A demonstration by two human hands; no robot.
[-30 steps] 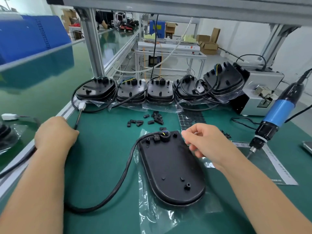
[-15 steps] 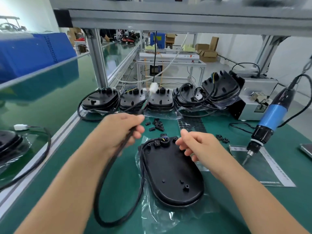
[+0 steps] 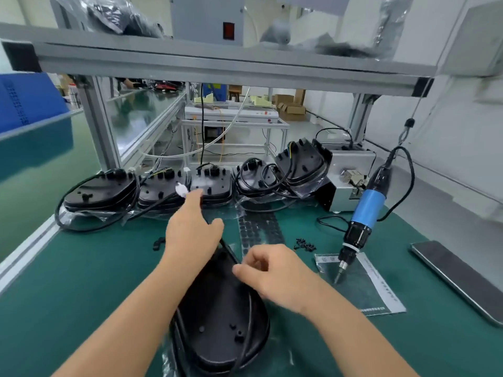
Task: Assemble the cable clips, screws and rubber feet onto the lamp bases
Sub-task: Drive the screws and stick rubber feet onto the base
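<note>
Lamp base [image 3: 217, 317] lies flat on the green mat, just under both hands, with its long axis running away from the person. Right hand [image 3: 275, 273] hovers over the far, narrow end with loosely curled fingers; whether it pinches something small I cannot tell. Left hand [image 3: 192, 229] reaches past that end, fingers extended toward the white connector [image 3: 181, 189] of the black cable [image 3: 246, 314], not visibly gripping it. Loose cable clips [image 3: 158, 242] lie left of this hand, screws [image 3: 304, 244] right, beside the hanging screwdriver [image 3: 364, 213].
</note>
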